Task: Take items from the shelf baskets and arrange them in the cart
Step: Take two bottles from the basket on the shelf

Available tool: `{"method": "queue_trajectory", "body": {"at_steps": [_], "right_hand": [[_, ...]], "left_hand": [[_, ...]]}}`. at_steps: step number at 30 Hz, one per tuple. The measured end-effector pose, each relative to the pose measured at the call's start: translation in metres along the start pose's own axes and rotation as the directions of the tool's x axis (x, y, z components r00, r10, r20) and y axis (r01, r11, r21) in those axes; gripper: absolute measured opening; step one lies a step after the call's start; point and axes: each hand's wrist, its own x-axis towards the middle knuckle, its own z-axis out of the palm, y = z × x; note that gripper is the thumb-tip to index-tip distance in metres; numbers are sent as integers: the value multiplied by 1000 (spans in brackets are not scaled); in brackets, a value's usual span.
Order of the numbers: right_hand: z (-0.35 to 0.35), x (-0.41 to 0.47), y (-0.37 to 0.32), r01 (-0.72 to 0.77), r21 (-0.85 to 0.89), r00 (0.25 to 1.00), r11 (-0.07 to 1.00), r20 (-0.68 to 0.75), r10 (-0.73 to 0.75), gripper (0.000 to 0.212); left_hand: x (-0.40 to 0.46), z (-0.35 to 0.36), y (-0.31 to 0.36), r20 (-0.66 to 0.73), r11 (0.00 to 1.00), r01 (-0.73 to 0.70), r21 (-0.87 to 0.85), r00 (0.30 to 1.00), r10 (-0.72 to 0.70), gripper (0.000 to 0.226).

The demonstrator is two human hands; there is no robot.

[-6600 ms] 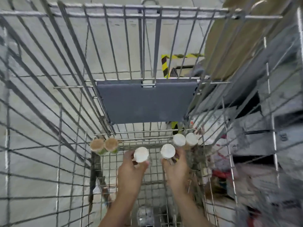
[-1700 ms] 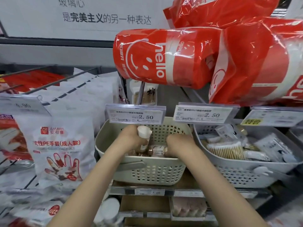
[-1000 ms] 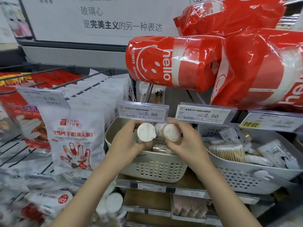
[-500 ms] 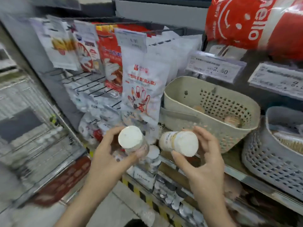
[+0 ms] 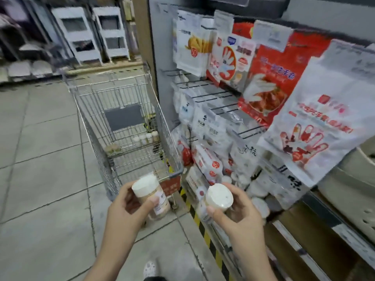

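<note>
Holding one small white-capped clear plastic jar [image 5: 151, 196] in the left hand [image 5: 129, 209] and another [image 5: 217, 198] in the right hand [image 5: 237, 216] (fingers curled round each), both face the silver wire shopping cart [image 5: 123, 122] straight ahead, left hand nearer

I am seeing my left hand [image 5: 129, 207] gripping a small jar [image 5: 151, 196] with a white lid, tilted, its label facing right. My right hand [image 5: 235, 213] is holding a second jar [image 5: 217, 197], and its white lid is pointing toward the camera. Both hands are hovering above the grey tiled floor [image 5: 44, 179], near the red handle of the wire cart [image 5: 121, 122]. The cart is standing just beside the shelf [image 5: 223, 102]. Inside it, some small jars are standing in a row [image 5: 146, 137] at the far right, and two brown-topped ones [image 5: 112, 148] are sitting at the left. Glove packets [image 5: 308, 130] are hanging on the shelf hooks.
</note>
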Motion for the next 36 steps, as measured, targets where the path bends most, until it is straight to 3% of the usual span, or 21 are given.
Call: {"method": "queue_trajectory", "body": {"at_steps": [4, 7, 13, 29, 36], "right_hand": [[69, 41, 17, -7, 19, 995, 1000, 95, 5, 44], [117, 69, 34, -44, 10, 987, 999, 157, 42, 50], [176, 120, 64, -141, 2, 974, 990, 179, 139, 54], [276, 357, 134, -254, -231, 931, 939, 206, 302, 49], [311, 458, 209, -390, -290, 878, 874, 169, 448, 50]], "left_hand": [[45, -49, -7, -83, 999, 38, 21, 996, -37, 33], [81, -85, -13, -127, 996, 60, 65, 991, -52, 48], [149, -134, -35, -202, 990, 111, 88, 975, -92, 41], [364, -132, -106, -271, 910, 387, 146, 901, -340, 50], [470, -120, -172, -331, 844, 503, 186, 841, -428, 52]]}}
